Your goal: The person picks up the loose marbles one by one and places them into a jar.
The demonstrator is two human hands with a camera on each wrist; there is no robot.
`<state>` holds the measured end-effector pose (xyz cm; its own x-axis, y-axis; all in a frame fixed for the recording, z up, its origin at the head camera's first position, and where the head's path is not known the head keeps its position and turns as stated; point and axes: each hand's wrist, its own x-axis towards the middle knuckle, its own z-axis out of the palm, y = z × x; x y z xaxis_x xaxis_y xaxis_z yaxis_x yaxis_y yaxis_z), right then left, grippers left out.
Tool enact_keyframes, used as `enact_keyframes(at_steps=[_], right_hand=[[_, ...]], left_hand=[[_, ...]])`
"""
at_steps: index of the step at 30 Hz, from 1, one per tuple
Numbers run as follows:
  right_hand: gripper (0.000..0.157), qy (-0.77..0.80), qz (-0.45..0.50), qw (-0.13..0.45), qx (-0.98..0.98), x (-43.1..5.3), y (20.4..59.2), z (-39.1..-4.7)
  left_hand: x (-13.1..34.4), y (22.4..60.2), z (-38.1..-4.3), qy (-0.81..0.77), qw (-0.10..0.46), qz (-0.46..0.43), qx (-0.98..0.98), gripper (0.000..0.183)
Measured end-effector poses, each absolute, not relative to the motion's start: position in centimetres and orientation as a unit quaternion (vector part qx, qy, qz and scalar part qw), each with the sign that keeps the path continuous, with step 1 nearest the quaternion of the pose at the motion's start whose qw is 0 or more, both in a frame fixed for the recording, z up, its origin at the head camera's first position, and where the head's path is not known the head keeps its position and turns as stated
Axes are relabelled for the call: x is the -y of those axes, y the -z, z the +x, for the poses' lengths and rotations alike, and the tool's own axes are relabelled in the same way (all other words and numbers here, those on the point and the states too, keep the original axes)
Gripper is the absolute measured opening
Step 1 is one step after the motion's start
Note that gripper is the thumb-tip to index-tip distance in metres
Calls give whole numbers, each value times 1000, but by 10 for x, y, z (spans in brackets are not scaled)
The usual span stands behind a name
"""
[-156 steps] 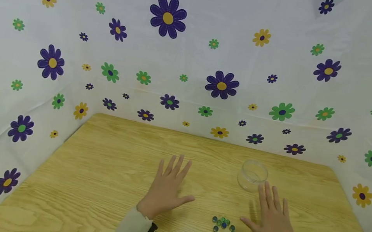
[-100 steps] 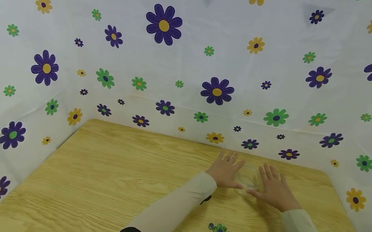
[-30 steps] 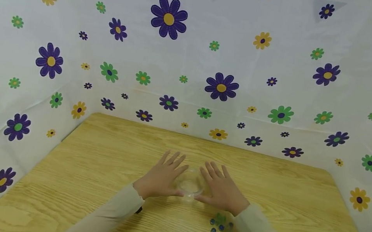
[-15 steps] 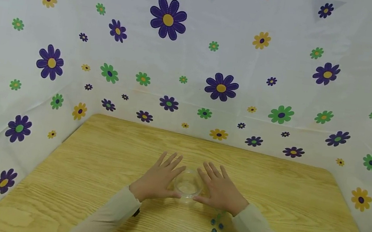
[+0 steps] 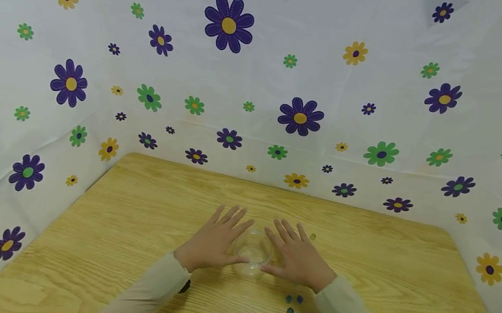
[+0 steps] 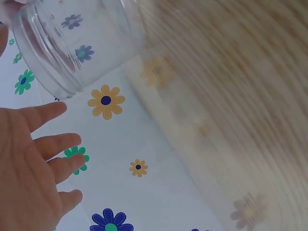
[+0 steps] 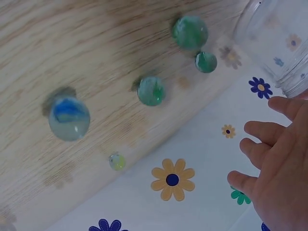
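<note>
- No txt, labels, brands, nos. or signs legible in head, L wrist or R wrist pics.
</note>
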<state>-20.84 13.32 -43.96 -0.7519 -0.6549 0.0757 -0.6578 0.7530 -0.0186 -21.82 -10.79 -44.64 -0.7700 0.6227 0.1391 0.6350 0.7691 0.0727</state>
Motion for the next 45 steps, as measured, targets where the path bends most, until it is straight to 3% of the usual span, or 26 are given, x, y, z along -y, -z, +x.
enact_keyframes(at_steps=[14,45], right_hand=[[82,-20,349,32,937,-124,442,-202],[83,-30,331,39,942,-128,439,-196]], left_hand=[[106,455,-212,33,50,-316,947,111],[110,460,-211,22,47,-321,946,111]])
